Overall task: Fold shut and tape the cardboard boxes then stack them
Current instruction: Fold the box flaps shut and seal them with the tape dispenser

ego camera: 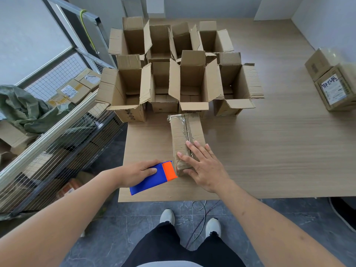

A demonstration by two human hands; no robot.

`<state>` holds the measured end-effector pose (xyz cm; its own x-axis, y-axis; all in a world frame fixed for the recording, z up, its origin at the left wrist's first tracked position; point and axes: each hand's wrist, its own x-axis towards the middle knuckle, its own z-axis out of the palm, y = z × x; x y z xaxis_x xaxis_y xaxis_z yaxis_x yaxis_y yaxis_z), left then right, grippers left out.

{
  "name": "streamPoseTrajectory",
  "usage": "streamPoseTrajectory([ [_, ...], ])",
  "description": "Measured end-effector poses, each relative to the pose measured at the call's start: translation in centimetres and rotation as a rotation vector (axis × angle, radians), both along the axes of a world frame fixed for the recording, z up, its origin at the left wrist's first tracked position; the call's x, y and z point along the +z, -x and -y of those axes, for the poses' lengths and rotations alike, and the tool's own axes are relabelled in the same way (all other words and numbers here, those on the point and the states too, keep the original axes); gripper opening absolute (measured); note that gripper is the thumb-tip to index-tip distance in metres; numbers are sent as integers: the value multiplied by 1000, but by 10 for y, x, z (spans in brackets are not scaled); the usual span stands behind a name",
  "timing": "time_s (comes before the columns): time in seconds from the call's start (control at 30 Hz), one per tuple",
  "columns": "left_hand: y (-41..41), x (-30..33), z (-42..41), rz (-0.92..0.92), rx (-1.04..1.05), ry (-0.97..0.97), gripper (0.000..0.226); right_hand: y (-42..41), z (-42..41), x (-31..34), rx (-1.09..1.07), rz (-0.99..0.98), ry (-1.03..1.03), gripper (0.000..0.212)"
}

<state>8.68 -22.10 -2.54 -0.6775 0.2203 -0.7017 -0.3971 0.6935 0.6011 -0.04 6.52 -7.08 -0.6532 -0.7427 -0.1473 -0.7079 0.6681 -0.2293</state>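
We see a closed cardboard box (185, 139) lying on the wooden table (269, 151), near the front edge, its two top flaps meeting along a centre seam. Clear tape shows at the far end of the seam; how far it runs toward us we cannot tell.

Right hand (202, 166): palm down on the near end of the box top, fingers straight and spread across the seam, thumb against the near end face. It presses rather than grips.

Left hand (138, 173): fingers curled round a blue and orange tape dispenser (154, 178), thumb on top. The orange end sits just beside the near-left corner of the box; whether it touches we cannot tell.

Behind the closed box stands a cluster of open cardboard boxes (181, 74) in two rows, flaps standing up or splayed outward. At the right edge of the table, well apart from the cluster, are two taped boxes (331, 81), the nearer one carrying a printed label.

Left of the table: a wire-mesh cart (57, 122) holding parcels and a green sack (23, 106).
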Motion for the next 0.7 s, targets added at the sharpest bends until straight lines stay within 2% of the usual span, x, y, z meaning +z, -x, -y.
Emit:
streamPoseTrajectory([
  [0.17, 1, -9, 1, 44, 46, -40, 35, -1, 2, 2, -6, 21, 1, 60],
  [0.37, -2, -31, 21, 104, -91, 114, 38, 1, 3, 8, -2, 51, -25, 60],
  [0.43, -13, -38, 32, 91, -43, 121, 38, 1, 4, 8, -9, 45, -27, 62],
  [0.57, -16, -41, 27, -54, 62, 132, 40, -8, 9, 10, -51, 26, 23, 68],
  [0.7, -9, -51, 14, -205, 141, 259, 54, -19, 32, 9, -199, -13, 85, 60],
])
